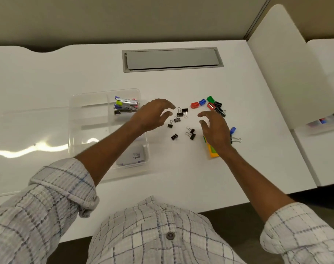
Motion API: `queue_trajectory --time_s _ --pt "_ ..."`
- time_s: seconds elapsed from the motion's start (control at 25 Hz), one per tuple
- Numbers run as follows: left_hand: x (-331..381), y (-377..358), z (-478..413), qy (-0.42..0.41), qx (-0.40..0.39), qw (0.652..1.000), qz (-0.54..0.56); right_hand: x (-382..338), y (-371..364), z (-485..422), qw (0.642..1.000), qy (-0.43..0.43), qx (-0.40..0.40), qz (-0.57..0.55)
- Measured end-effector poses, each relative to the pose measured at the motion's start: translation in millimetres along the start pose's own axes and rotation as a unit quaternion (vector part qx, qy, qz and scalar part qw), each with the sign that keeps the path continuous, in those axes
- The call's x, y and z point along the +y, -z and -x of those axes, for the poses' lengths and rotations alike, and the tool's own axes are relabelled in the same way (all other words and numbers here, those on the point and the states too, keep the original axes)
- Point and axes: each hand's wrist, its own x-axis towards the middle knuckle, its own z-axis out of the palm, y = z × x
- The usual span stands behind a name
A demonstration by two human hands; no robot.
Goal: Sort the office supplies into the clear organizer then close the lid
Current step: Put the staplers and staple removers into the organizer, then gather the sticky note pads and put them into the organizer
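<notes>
A clear organizer [75, 119] sits left of centre on the white desk, its lid [29, 134] lying open to the left. Small staplers [125, 106] fill its far right compartment and a grey Camlin box [131, 156] its near right one. Several black binder clips [181, 122] lie scattered on the desk between my hands. My left hand [153, 115] hovers open just left of them, holding nothing. My right hand [214, 128] hovers open on their right, partly covering an orange and green pad [212, 152]. Coloured sharpeners [206, 102] lie beyond it.
A grey cable hatch [172, 59] is set into the desk at the back. A white partition [288, 63] rises at the right. One blue clip [233, 130] and a larger binder clip [236, 140] lie right of my right hand.
</notes>
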Motion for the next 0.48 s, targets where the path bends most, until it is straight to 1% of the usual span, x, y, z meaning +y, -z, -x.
queue_trajectory --time_s 0.12,0.36,0.48 --pt "23.2 -17.9 -4.6 -0.014 -0.010 1.000 0.015 20.0 9.9 16.2 0.999 -0.030 0.002 -0.011" --pt "68.4 -59.9 -7.4 -0.021 -0.045 0.997 0.061 54.5 24.7 57.8 0.997 -0.082 -0.015 0.003" --pt "87.1 -78.0 -7.7 0.007 -0.056 0.992 0.115 65.0 22.2 75.1 0.996 -0.083 -0.043 0.008"
